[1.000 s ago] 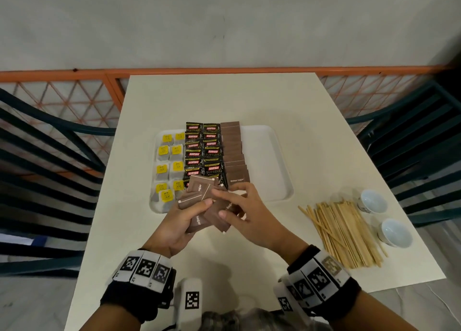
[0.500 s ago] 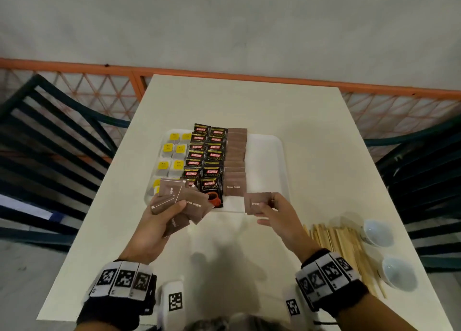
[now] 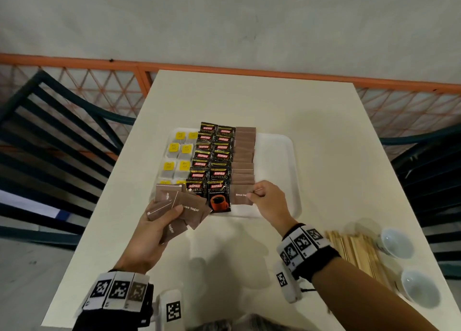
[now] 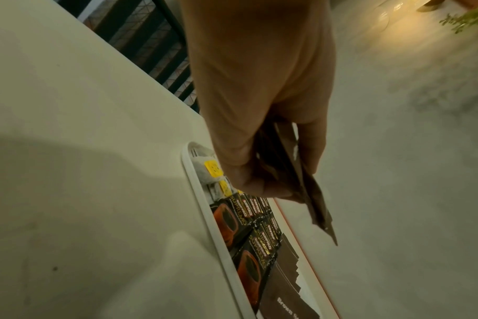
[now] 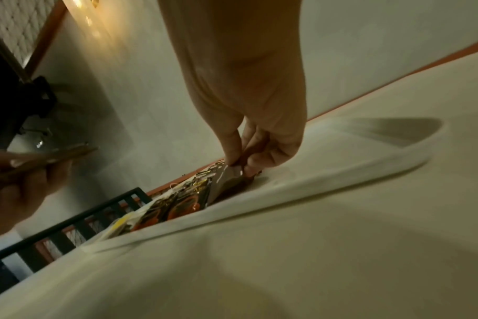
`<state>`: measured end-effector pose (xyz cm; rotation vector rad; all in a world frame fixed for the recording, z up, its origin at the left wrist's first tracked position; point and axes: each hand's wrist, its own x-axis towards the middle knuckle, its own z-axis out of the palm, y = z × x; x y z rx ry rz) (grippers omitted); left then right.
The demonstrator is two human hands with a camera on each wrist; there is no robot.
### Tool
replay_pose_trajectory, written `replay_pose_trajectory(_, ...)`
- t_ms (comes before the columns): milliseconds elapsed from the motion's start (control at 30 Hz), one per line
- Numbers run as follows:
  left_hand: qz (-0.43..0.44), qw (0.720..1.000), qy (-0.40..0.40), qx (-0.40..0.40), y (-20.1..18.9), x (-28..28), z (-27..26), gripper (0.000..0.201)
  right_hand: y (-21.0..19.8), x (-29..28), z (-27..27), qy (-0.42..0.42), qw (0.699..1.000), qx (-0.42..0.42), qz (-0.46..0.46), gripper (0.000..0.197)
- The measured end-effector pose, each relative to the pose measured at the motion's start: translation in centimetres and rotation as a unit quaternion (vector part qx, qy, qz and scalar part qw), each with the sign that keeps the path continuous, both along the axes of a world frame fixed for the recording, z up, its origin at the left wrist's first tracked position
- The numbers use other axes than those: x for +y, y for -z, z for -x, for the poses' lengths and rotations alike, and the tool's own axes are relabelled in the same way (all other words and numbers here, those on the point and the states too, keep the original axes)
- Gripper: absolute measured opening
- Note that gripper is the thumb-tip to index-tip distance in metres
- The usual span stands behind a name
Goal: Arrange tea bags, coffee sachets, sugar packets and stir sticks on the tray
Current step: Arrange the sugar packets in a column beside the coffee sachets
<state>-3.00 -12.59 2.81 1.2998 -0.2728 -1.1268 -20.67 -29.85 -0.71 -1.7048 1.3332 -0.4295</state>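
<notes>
A white tray [image 3: 282, 156] on the table holds yellow-tagged tea bags [image 3: 184, 166] at left, two columns of black coffee sachets [image 3: 212, 161] in the middle and a column of brown sugar packets [image 3: 244, 153] beside them. My right hand [image 3: 259, 196] pinches one brown sugar packet [image 3: 239, 194] at the near end of that column, low over the tray [image 5: 341, 172]. My left hand [image 3: 159, 221] grips a fanned bunch of brown sugar packets [image 3: 184, 206] just in front of the tray's near left corner [image 4: 194, 183]. Wooden stir sticks [image 3: 356, 251] lie on the table at right.
Two small white cups [image 3: 396, 243] stand by the stir sticks near the table's right edge. The tray's right third is bare. Dark metal chairs [image 3: 62, 136] flank the table, and an orange railing [image 3: 224, 68] runs behind it.
My right hand drew one sugar packet from the left hand's bunch, carried it right and forward, and now holds it on the near end of the sugar column. The left hand moved little.
</notes>
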Motion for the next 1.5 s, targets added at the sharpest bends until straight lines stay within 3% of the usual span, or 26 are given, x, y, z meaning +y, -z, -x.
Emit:
replay_pose_trajectory(100,0.010,1.000,0.012,0.011,-0.1,-0.7,-0.1,0.028,0.1,0.1,-0.1,0.025,0.999,-0.007,0.023,0.012)
replay_pose_trajectory(233,0.005,0.999,0.027,0.018,0.4,-1.3,-0.6,0.092,0.2,0.3,-0.2,0.018,0.999,0.013,0.030,0.022)
replay_pose_trajectory(300,0.004,0.999,0.033,0.020,0.7,-1.7,-0.6,0.101,0.4,0.2,-0.2,0.009,0.999,0.023,0.035,0.027)
replay_pose_trajectory(467,0.002,0.998,0.037,0.042,1.2,-2.4,-0.3,0.086,0.5,0.2,-0.2,0.007,0.998,0.043,0.052,0.030)
replay_pose_trajectory(600,0.015,0.997,0.044,0.054,1.2,-2.9,0.3,0.063,-1.1,1.3,-0.4,0.002,0.998,0.007,0.066,0.016)
replay_pose_trajectory(700,0.025,0.997,0.046,0.051,1.1,-3.3,0.8,0.062,-3.3,2.9,-0.9,-0.078,0.995,-0.056,-0.041,0.025)
replay_pose_trajectory(767,0.027,0.997,0.050,0.045,1.0,-3.4,1.1,0.049,-4.1,3.9,-1.3,-0.124,0.983,-0.087,-0.101,0.026)
replay_pose_trajectory(867,0.035,0.996,0.071,0.031,0.7,-3.3,1.6,0.038,-4.0,4.4,-1.6,-0.121,0.978,-0.130,-0.107,0.024)
replay_pose_trajectory(933,0.047,0.995,0.087,0.021,0.7,-3.2,1.8,0.041,-4.0,4.4,-1.6,-0.110,0.975,-0.153,-0.117,0.021)
replay_pose_trajectory(1100,0.041,0.993,0.112,0.007,1.4,-2.8,1.8,0.091,-4.2,4.1,-1.2,-0.126,0.972,-0.152,-0.130,0.012)
replay_pose_trajectory(1267,0.042,0.995,0.088,0.016,1.5,-2.8,1.9,0.089,-4.3,2.9,-0.4,-0.059,0.950,-0.245,-0.183,0.007)
replay_pose_trajectory(1333,0.042,0.997,0.066,0.028,1.7,-2.6,1.7,0.072,-4.2,1.9,0.2,-0.008,0.938,-0.288,-0.194,0.007)
replay_pose_trajectory(1400,0.046,0.997,0.044,0.039,1.7,-2.3,1.3,0.057,-3.8,0.6,1.2,0.017,0.952,-0.257,-0.165,0.008)
replay_pose_trajectory(1500,0.048,0.998,0.027,0.035,1.7,-1.8,0.6,0.057,-2.3,-0.7,2.5,-0.021,0.991,-0.099,-0.085,0.012)
